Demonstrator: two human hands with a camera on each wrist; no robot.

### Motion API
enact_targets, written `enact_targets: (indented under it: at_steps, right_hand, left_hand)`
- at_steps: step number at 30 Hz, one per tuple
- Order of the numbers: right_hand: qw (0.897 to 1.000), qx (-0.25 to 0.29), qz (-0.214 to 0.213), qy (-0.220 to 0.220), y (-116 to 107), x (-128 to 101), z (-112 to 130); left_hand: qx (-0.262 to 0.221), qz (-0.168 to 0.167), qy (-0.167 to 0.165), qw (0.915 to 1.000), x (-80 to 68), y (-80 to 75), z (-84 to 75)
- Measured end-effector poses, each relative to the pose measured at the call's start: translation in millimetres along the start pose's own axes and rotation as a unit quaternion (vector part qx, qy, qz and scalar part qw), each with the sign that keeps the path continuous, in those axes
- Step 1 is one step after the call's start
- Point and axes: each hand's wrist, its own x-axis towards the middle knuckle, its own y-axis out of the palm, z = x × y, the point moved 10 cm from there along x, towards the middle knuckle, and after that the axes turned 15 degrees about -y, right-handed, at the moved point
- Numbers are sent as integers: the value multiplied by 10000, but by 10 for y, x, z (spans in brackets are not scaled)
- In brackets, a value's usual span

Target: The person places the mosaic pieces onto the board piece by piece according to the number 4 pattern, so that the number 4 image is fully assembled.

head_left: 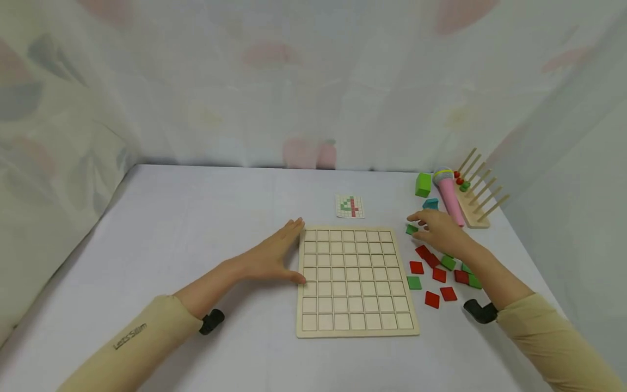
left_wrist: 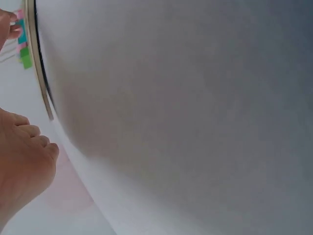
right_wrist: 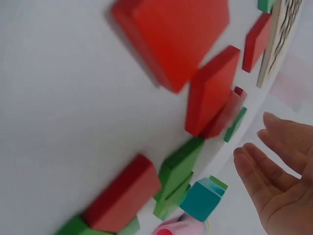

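Observation:
A pale wooden grid board with empty square cells lies in the middle of the table. My left hand rests flat on the table, its straight fingers against the board's left edge. My right hand hovers with relaxed fingers over a small green tile just off the board's top right corner. In the right wrist view its fingers are straight and hold nothing. Several red tiles and green tiles lie scattered to the right of the board, and the red tiles loom large in that view.
A small pattern card lies behind the board. At the back right stand a green cube, a teal block, a pink toy microphone and a wooden peg rack. Cloth walls surround the table.

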Motion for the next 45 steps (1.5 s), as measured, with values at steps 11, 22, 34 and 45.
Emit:
enact_targets:
  at_steps: [11,22,34,45]
  right_hand:
    - [9991,-405,115,61,124,31,34]
    - [9968,-792,5,-96,121,63,94]
    - [9942,-1067,53,-100,107,83,134]
    - [9992,145,-337,-148,0,179,137]
  left_hand:
    - [214,346,97,9991,-12,169,-47]
    - [441,366,42,9983,-26,199,-2]
    - [683,311,35,9972,-22,218,35]
    - [753,250,64,9968,-41,191,20]
